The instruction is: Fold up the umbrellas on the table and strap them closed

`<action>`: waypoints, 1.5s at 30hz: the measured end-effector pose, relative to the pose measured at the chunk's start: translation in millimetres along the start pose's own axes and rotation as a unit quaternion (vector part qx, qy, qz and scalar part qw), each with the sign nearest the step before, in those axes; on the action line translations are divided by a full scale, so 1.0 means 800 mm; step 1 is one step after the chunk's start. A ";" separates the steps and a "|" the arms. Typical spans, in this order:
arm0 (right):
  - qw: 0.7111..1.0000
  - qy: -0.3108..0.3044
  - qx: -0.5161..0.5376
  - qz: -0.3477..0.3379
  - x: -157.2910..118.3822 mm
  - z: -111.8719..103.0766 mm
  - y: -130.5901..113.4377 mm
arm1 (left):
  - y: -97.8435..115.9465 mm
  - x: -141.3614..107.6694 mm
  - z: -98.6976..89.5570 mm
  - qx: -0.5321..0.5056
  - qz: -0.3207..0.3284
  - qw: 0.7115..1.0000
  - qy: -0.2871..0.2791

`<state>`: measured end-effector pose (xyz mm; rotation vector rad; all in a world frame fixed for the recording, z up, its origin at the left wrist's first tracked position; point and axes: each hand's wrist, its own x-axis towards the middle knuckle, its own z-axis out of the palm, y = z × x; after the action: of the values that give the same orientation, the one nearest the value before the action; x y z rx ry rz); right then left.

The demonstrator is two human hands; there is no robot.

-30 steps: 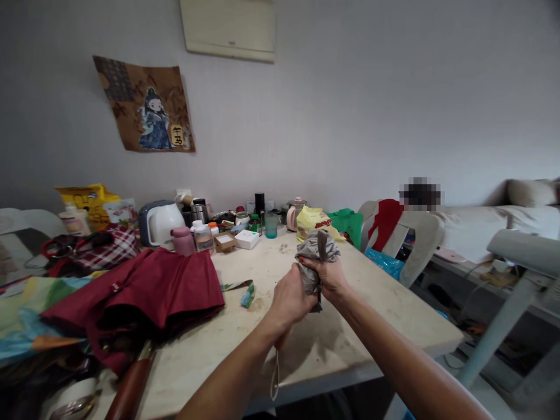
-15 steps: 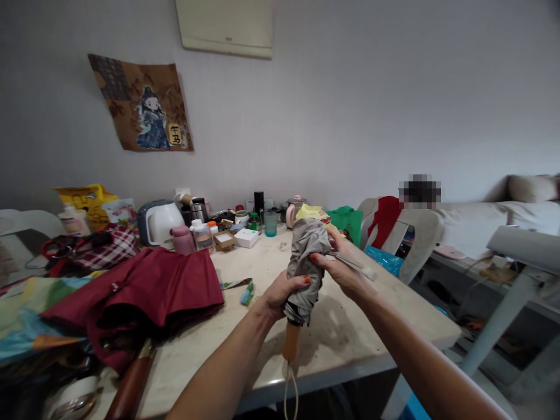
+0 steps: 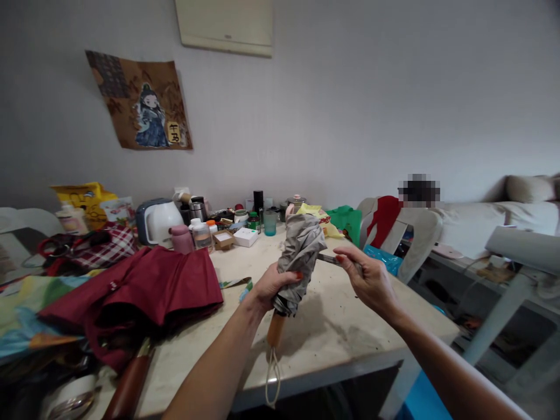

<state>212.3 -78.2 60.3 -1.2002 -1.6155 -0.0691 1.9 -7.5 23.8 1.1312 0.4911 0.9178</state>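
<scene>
A folded grey umbrella (image 3: 301,251) is held upright, leaning a little to the right at its top, above the front part of the table. My left hand (image 3: 275,284) is wrapped around its lower canopy, thumb across the front. Below that hand show the wooden handle (image 3: 275,329) and a pale cord loop (image 3: 273,379). To the right, my right hand (image 3: 370,279) pinches the umbrella's closing strap (image 3: 330,258), which stretches out sideways from the canopy. The strap's far end is hidden in the fingers.
A dark red umbrella (image 3: 175,291) with a brown wooden handle (image 3: 129,379) lies on the table (image 3: 332,338) at left. Behind it stand a white kettle (image 3: 161,221), bottles, small boxes and a teal cup (image 3: 270,223). A chair (image 3: 420,233) and a person's blurred head are at right.
My right hand has left the canopy and moved right, drawing the strap outward. The umbrella has shifted slightly left and tilted, its handle swinging left, with my left hand still around it.
</scene>
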 end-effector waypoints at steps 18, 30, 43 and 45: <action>0.983 -0.091 0.153 0.054 -0.035 0.003 -0.068 | 0.012 0.011 0.000 0.265 0.092 0.946 0.164; 0.846 -0.155 0.325 0.393 0.054 0.088 -0.078 | -0.027 -0.013 0.042 0.688 0.124 0.700 0.145; 0.811 -0.190 0.308 0.459 0.094 0.075 -0.052 | -0.047 -0.008 0.035 0.728 0.187 0.630 0.193; 0.814 -0.208 0.293 0.455 0.099 0.071 -0.051 | -0.048 -0.008 0.036 0.741 0.195 0.613 0.194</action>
<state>149.8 -13.5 116.3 -1.4019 -1.0913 1.2910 34.3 -33.6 -1.2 2.6467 1.5824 1.0779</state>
